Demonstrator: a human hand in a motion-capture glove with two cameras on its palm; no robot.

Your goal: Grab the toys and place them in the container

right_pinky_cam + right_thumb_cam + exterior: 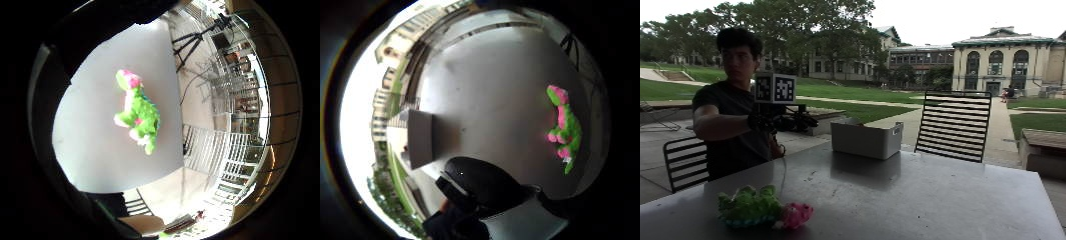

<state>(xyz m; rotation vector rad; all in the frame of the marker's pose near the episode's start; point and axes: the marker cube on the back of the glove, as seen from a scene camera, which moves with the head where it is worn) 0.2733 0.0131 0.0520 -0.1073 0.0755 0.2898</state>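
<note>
Fingers of the gloved right hand (pixel 783 122) extended and relaxed, gripping nothing — the hand is raised above the grey metal tabletop (pixel 919 200). Green-and-pink plush dinosaur toy (pixel 760 207) lies on its side near the tabletop's front edge, well apart from the open grey rectangular container (pixel 866 138) — no legible writing on either.

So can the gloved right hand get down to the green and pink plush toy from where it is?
Probably yes. The right hand hangs in the air above the table, and the plush toy lies alone near the table's edge, nothing between them; the container stands off to the side.
</note>
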